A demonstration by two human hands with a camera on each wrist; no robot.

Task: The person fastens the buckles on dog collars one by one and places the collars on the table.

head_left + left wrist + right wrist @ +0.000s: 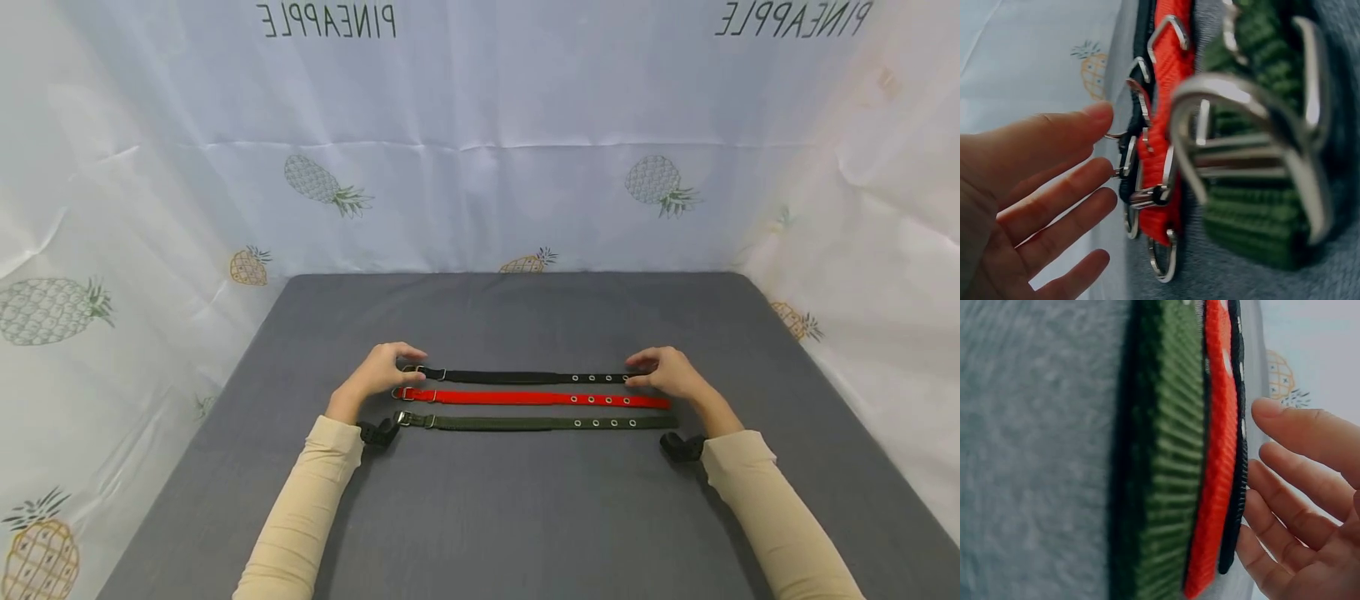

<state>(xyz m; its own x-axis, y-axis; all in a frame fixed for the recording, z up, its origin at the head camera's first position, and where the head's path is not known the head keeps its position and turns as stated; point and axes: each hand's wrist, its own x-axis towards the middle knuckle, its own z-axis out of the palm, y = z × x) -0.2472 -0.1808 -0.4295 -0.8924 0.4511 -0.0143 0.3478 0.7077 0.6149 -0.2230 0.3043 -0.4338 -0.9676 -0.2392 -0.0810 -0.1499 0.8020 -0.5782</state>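
Note:
Three buckled strap collars lie side by side across the table: a black collar farthest away, a red collar in the middle, an olive green collar nearest. Metal buckles sit at their left ends and eyelets toward the right. My left hand is at the buckle end of the black collar, fingers loosely spread, gripping nothing. At the eyelet end, my right hand hovers around the black collar's tip with relaxed fingers. Whether either hand touches the strap cannot be told. The green collar's buckle looms close in the left wrist view.
The collars lie on a grey cloth-covered table. A white curtain printed with pineapples hangs behind and at both sides. Black wrist straps are on both arms.

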